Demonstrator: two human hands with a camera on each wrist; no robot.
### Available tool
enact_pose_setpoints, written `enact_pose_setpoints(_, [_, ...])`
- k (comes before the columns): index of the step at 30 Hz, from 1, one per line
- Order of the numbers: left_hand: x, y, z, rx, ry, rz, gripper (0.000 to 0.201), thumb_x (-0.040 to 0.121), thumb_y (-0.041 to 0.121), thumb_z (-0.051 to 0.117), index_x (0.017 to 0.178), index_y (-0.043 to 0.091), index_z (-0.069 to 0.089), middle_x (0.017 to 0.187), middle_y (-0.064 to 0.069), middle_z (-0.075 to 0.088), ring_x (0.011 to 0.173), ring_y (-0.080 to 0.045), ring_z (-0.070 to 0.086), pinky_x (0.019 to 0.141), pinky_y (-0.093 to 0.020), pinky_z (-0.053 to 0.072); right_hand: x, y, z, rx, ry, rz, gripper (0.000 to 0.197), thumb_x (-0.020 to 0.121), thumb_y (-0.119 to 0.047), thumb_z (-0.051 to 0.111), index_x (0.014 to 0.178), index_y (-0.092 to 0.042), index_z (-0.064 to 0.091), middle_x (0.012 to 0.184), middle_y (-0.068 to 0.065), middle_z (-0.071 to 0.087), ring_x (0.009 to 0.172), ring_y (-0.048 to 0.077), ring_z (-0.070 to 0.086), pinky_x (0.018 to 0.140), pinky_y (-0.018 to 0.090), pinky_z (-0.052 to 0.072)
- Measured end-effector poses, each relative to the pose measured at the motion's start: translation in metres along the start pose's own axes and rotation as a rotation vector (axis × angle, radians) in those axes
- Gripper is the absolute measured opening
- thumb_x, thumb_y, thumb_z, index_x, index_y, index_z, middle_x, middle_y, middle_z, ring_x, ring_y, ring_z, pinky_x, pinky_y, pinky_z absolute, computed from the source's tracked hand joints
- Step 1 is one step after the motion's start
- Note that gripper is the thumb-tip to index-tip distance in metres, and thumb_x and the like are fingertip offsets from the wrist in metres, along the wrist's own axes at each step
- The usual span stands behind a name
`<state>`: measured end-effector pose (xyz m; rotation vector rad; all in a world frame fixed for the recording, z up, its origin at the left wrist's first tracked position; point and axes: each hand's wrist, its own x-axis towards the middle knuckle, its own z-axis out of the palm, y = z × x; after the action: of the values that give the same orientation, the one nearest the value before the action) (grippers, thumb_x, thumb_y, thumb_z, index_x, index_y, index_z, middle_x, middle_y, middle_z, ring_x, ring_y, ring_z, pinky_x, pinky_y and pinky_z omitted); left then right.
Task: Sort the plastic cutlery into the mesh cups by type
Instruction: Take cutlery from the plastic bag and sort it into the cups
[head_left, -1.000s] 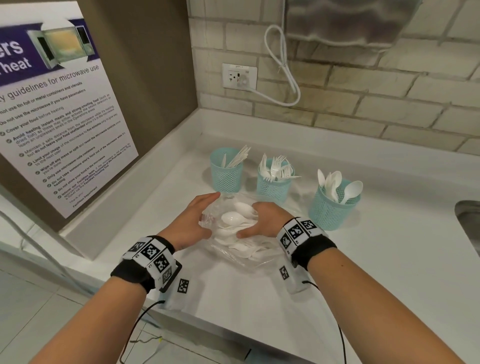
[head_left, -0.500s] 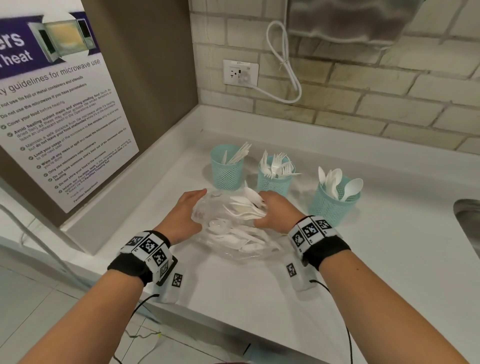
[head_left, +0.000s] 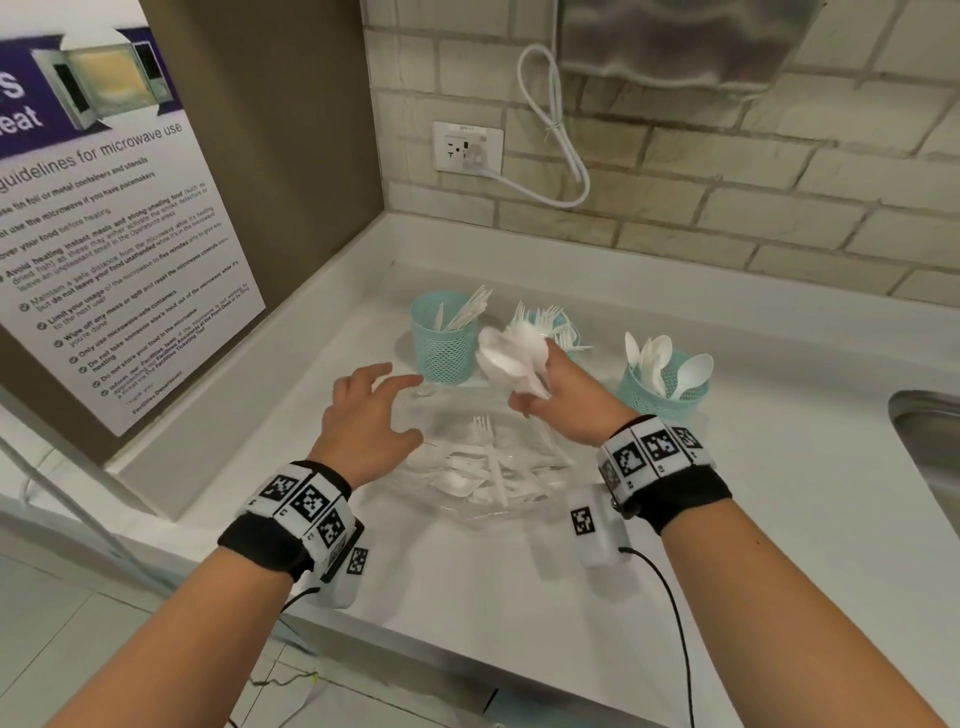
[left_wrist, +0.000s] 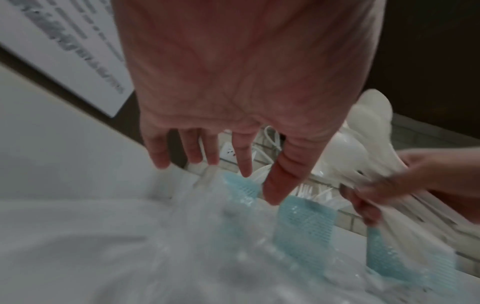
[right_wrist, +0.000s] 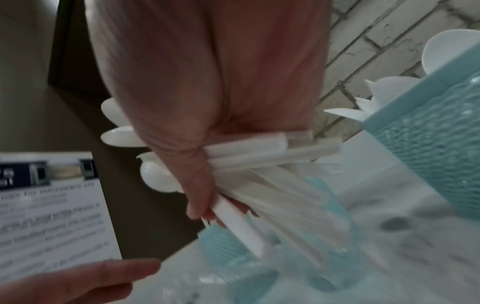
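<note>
My right hand (head_left: 563, 397) grips a bunch of white plastic spoons (head_left: 506, 356) by their handles (right_wrist: 259, 156), lifted above the clear plastic bag (head_left: 467, 467) of loose white cutlery. My left hand (head_left: 371, 410) hovers open over the bag's left side, fingers spread (left_wrist: 197, 148). Three teal mesh cups stand behind: the left cup (head_left: 442, 338) holds knives, the middle cup (head_left: 566, 338), partly hidden by the spoons, holds forks, and the right cup (head_left: 662, 387) holds spoons.
A brown side panel with a microwave poster (head_left: 104, 234) stands on the left. A brick wall with a socket (head_left: 467, 148) and white cable runs behind. A steel sink (head_left: 930, 441) lies at the right edge. The white counter's front edge (head_left: 415, 644) is close.
My right hand has pulled a bunch of spoons out of the bag and raised it toward the cups. My left hand has let go of the bag and opened.
</note>
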<state>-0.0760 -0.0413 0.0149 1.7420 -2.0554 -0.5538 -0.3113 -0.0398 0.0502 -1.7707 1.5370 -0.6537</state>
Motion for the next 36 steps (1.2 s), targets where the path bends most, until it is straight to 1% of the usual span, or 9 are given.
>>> enact_pose_setpoints(3, [-0.001,0.032,-0.006,-0.041,0.008,0.130,0.063,0.073,0.048,0.068,0.132,0.038,0.046,0.139,0.008,0.036,0.131,-0.014,0.026,0.105,-0.031,0.019,-0.005,-0.022,-0.010,0.149,0.148,-0.113,0.047,0.090,-0.014,0.061,0.132,-0.010,0.039,0.113,-0.008,0.053,0.104,0.005,0.054,0.074,0.001,0.037])
enact_pose_setpoints(5, [-0.002,0.057,-0.009,-0.140,-0.147,0.207,0.075,0.067,0.056,0.069,0.135,0.036,0.044,0.137,0.011,0.041,0.129,-0.010,0.032,0.107,-0.028,0.021,-0.007,-0.035,-0.006,0.326,0.212,-0.124,0.038,0.090,-0.016,0.062,0.125,-0.011,0.047,0.113,-0.004,0.059,0.107,0.010,0.057,0.083,0.007,0.042])
enact_pose_setpoints(7, [-0.001,0.076,-0.007,-0.327,-0.239,0.226,0.072,0.070,0.044,0.078,0.132,0.031,0.045,0.124,0.017,0.049,0.114,0.000,0.046,0.098,-0.013,0.033,-0.006,-0.042,0.003,0.522,0.232,-0.105,0.033,0.089,-0.018,0.064,0.119,-0.007,0.055,0.114,0.007,0.066,0.108,0.019,0.063,0.091,0.027,0.050])
enact_pose_setpoints(9, [0.004,0.083,-0.001,-0.463,-0.239,0.211,0.068,0.070,0.034,0.080,0.128,0.029,0.045,0.113,0.023,0.055,0.102,0.007,0.053,0.085,-0.003,0.039,-0.007,-0.046,0.015,0.629,0.241,-0.066,0.033,0.089,-0.019,0.063,0.119,-0.006,0.060,0.113,0.009,0.069,0.105,0.016,0.065,0.091,0.028,0.052])
enact_pose_setpoints(13, [0.009,0.080,0.007,-0.532,-0.215,0.214,0.079,0.065,0.040,0.075,0.134,0.026,0.041,0.123,0.015,0.060,0.114,-0.001,0.056,0.099,-0.027,0.046,-0.010,-0.046,0.026,0.728,0.180,-0.077,0.024,0.093,-0.021,0.057,0.115,-0.016,0.068,0.122,-0.002,0.067,0.116,0.008,0.058,0.103,0.027,0.042])
enact_pose_setpoints(19, [0.009,0.080,0.006,-0.651,-0.114,0.242,0.052,0.075,0.004,0.071,0.119,0.024,0.053,0.107,0.017,0.063,0.099,0.010,0.059,0.083,-0.009,0.045,-0.006,-0.040,0.043,0.747,0.094,0.007,0.019,0.093,-0.027,0.057,0.111,-0.032,0.058,0.118,-0.003,0.066,0.110,0.010,0.061,0.096,0.030,0.048])
enact_pose_setpoints(26, [0.006,0.077,0.021,-0.703,-0.084,0.211,0.041,0.088,0.002,0.055,0.121,0.025,0.048,0.090,0.010,0.062,0.059,0.007,0.057,0.050,-0.015,0.046,0.001,-0.040,0.047,0.741,0.057,0.083,0.050,0.086,-0.033,0.064,0.133,-0.025,0.051,0.126,-0.005,0.062,0.119,0.013,0.056,0.106,0.040,0.043])
enact_pose_setpoints(32, [0.008,0.068,0.024,-0.644,-0.119,0.161,0.037,0.089,0.006,0.054,0.124,0.018,0.050,0.086,0.005,0.060,0.069,-0.009,0.056,0.051,-0.019,0.049,-0.003,-0.041,0.032,0.804,0.266,0.019,0.060,0.067,-0.018,0.083,0.120,-0.015,0.054,0.107,0.001,0.070,0.099,0.012,0.067,0.087,0.032,0.052])
enact_pose_setpoints(36, [0.007,0.070,0.019,-0.644,-0.144,0.147,0.046,0.088,0.004,0.053,0.130,0.019,0.044,0.090,0.006,0.056,0.072,-0.009,0.054,0.054,-0.020,0.050,-0.006,-0.048,0.020,0.846,0.425,-0.090,0.092,0.062,-0.015,0.088,0.131,-0.035,0.030,0.126,-0.002,0.050,0.114,0.010,0.055,0.094,0.027,0.050])
